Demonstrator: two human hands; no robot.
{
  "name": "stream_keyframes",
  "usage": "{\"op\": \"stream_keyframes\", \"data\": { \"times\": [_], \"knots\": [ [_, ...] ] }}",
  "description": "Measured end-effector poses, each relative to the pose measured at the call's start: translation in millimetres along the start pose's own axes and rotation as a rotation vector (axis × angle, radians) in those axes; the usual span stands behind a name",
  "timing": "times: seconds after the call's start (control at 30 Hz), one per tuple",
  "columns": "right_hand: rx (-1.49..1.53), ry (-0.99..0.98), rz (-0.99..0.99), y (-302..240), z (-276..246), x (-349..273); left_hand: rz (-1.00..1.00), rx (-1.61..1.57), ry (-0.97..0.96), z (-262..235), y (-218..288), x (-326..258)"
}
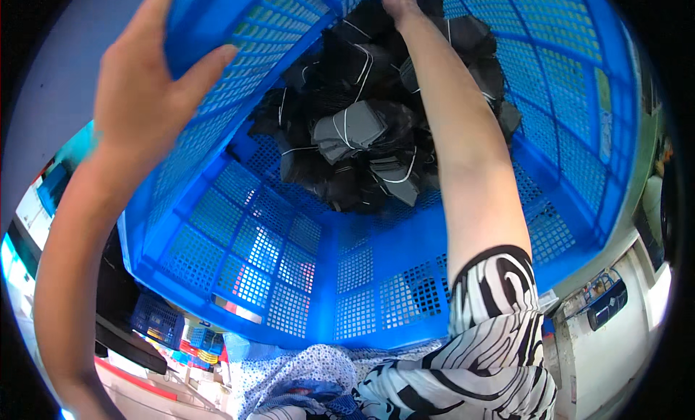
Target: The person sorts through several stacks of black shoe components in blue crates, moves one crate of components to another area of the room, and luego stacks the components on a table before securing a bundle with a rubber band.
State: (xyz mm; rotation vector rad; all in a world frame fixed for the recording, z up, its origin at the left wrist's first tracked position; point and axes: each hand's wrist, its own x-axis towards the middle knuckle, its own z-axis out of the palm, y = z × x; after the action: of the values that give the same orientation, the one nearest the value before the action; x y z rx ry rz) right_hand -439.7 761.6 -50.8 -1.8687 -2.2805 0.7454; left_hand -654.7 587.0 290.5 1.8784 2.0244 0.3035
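My left hand (148,76) grips the near-left rim of a big blue perforated plastic crate (289,268), thumb curled over the edge and fingers laid along the outer wall. My right hand (399,2) reaches deep inside, pressed into a heap of black and grey fabric pieces (369,130); its fingers are buried in the cloth, so I cannot tell whether they are spread or pinching anything. The pieces lie piled against the far part of the crate, several folded flat and bound with thin white thread. My right arm wears a black-and-white patterned sleeve (496,311).

Outward, the crate's grid walls fill most of my view. Below its near wall lies blue-and-white dotted cloth (304,373). At lower left sits a smaller blue crate (156,320) with more coloured crates behind it, beside a dark surface. At right I see a pale wall and a dark rounded object (607,304) on a light ledge.
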Motion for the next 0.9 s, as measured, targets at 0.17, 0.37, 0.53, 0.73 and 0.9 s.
{"op": "stream_keyframes", "data": {
  "times": [0.17, 0.37, 0.53, 0.73, 0.9],
  "knots": [
    [-0.191, -0.143, 0.042, -26, 29, 11, -0.075, -0.043, -0.109, -13, -10, -6],
    [-0.238, -0.146, 0.063, -24, 35, 13, -0.239, -0.012, -0.154, -17, -2, -6],
    [-0.347, -0.106, -0.043, -20, 50, 2, -0.085, -0.049, -0.119, -15, -7, -4],
    [0.566, 0.716, 0.049, -63, -18, -73, -0.050, -0.108, -0.089, -12, -3, 4],
    [0.781, 0.642, -0.031, -91, -115, -185, 0.007, -0.043, -0.003, -6, -9, 6]
  ]
}}
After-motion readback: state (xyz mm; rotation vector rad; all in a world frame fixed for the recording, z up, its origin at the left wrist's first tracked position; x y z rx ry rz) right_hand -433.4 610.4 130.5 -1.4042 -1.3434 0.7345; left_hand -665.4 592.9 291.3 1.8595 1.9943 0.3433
